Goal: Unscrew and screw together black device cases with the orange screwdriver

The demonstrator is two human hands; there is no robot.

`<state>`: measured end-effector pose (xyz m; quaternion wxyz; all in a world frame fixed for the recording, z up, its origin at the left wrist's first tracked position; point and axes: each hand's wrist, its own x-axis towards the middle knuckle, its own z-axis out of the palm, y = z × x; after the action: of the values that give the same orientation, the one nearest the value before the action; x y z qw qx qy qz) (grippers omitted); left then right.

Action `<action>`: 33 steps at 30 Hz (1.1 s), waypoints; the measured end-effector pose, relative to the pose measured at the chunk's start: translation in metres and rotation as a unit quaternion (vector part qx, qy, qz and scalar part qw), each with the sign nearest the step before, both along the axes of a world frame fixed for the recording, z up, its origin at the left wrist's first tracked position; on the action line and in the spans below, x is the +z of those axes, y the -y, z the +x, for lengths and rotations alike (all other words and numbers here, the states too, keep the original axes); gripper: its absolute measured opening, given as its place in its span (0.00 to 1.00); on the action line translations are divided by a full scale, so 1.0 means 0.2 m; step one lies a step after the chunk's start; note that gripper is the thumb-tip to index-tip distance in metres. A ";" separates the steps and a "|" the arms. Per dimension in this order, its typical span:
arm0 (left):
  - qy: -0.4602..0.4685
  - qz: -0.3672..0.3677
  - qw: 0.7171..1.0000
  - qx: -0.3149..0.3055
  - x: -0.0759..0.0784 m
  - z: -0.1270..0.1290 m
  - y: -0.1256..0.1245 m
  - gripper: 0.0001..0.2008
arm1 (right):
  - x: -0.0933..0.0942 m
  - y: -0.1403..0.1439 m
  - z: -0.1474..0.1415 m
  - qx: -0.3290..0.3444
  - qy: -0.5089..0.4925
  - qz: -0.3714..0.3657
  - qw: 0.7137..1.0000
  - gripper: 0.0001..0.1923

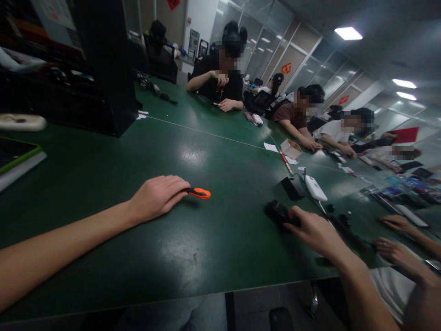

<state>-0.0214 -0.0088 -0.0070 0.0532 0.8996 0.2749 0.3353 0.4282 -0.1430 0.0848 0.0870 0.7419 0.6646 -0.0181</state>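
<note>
Green table [220, 151], seemingly glass partitions [310, 55]

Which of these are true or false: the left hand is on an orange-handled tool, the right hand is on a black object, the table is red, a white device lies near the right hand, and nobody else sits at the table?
1. The left hand rests on an orange-handled tool lying on the table. True.
2. The right hand grips a small black object. True.
3. The table top is red. False: the dark green table is green.
4. A flat white plastic device lies beyond the right hand. True.
5. Nobody else sits at the table. False: several people sit along the far and right sides.
</note>
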 end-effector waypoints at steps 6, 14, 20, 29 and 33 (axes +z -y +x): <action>0.097 0.019 0.995 -0.002 0.00 -0.03 -0.01 0.09 | -0.03 -0.26 -0.75 0.217 -0.071 0.011 0.974 0.09; 0.243 0.040 0.969 0.038 0.01 -0.03 0.00 0.09 | 0.17 -0.51 -1.22 0.379 -0.201 0.050 0.902 0.29; 0.254 -0.027 0.967 0.024 0.00 -0.03 0.00 0.15 | 0.42 -0.60 -1.31 0.441 -0.201 0.026 0.874 0.08; 0.044 -0.240 0.969 -0.038 0.04 -0.02 -0.02 0.21 | 0.57 -0.54 -1.11 0.375 -0.117 -0.007 0.919 0.08; 0.053 -0.243 0.968 -0.037 0.04 -0.02 -0.03 0.19 | 0.54 -0.54 -1.10 0.374 -0.115 -0.007 0.920 0.09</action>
<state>-0.0259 -0.0026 0.0016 0.2974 0.8502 0.3114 0.3028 0.2080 -0.0342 0.1935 0.0158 0.4319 0.8988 -0.0738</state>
